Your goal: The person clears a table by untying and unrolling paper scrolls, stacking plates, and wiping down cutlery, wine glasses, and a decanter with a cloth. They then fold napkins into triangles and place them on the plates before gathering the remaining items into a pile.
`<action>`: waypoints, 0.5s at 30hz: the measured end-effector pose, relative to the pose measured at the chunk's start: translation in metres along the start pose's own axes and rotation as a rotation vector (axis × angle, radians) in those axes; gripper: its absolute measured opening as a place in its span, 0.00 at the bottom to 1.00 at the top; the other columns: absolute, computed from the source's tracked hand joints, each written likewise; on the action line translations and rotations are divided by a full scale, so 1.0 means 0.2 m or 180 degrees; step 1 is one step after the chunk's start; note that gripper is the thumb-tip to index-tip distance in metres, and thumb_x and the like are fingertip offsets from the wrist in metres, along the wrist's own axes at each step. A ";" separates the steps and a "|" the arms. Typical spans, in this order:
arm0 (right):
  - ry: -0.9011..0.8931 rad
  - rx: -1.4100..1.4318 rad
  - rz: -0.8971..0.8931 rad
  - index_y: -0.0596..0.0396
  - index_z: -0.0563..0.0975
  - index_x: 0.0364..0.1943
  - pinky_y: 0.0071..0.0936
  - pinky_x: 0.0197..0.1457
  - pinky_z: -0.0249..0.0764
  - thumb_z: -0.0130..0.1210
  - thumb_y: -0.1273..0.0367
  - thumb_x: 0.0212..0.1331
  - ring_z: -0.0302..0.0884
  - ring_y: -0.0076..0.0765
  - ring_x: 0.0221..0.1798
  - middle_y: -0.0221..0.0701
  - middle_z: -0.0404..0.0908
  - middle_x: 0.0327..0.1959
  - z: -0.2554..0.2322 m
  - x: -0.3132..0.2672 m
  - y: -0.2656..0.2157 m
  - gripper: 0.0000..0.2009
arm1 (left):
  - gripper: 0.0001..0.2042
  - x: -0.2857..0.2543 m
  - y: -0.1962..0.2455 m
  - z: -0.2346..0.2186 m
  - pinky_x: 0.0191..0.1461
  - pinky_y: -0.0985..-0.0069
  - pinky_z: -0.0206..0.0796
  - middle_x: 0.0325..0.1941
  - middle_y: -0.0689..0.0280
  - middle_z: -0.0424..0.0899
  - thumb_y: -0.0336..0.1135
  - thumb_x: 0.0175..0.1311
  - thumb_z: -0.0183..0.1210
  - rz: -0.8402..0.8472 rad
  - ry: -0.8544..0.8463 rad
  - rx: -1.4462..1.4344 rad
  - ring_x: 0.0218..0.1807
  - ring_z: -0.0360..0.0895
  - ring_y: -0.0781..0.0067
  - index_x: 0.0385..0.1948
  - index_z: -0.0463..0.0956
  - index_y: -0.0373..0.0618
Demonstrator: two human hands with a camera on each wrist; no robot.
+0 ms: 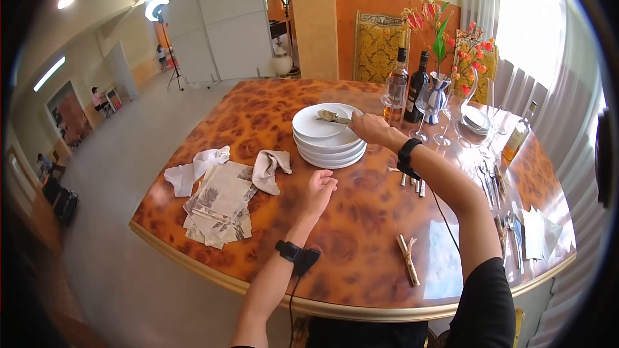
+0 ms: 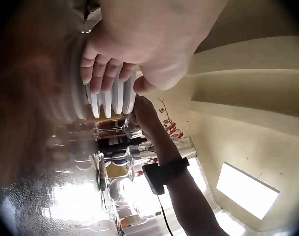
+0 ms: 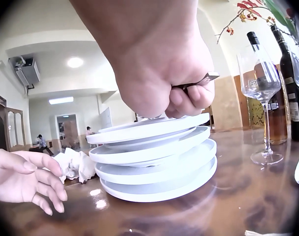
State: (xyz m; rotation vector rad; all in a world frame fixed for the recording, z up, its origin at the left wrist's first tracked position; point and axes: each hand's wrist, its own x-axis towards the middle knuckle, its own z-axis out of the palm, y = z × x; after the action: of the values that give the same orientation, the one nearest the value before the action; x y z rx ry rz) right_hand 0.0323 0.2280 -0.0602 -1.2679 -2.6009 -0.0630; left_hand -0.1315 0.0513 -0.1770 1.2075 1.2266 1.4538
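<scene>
Centred on the far half of the worktop (image 1: pixel 361 232): white plates (image 1: pixel 330 151), one uneven stack, the reference for all clock positions below, as seen from the head. At three o'clock, over the stack's rim: right hand (image 1: pixel 371 130), fingers clenched round cutlery (image 1: pixel 328 115), with a spoon bowl extending over the top plate; whether the metal rests on it cannot be told. At six o'clock, just beside the stack: left hand (image 1: pixel 318 192), fingers released and loosely bent, holding nothing. At eight o'clock: crumpled cloth (image 1: pixel 270 171), near; printed papers (image 1: pixel 222 203), overlapping, farther out. At two o'clock: dark bottle (image 1: pixel 418 90), upright; metal vase (image 1: pixel 438 98), with red flowers. At three o'clock, well apart: small plates (image 1: pixel 476 119), stacked. At five o'clock: pale tied bundle (image 1: pixel 408 260), single, lying lengthwise. Black band (image 1: pixel 407 156): one, on the right wrist.
</scene>
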 end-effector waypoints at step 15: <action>-0.0036 -0.0209 0.0028 0.61 0.70 0.46 0.53 0.43 0.76 0.42 0.57 0.70 0.82 0.60 0.39 0.50 0.83 0.33 0.01 -0.04 -0.01 0.18 | 0.11 0.00 -0.02 0.01 0.41 0.81 0.69 0.41 0.64 0.83 0.33 0.67 0.54 0.0122 -0.0124 0.0077 0.39 0.80 0.79 0.47 0.74 0.40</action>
State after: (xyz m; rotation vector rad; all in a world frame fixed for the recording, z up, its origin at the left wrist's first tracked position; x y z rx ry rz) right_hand 0.0362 0.2207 -0.0641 -1.3051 -2.6229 -0.1412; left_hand -0.1292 0.0517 -0.1808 1.2760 1.2038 1.4404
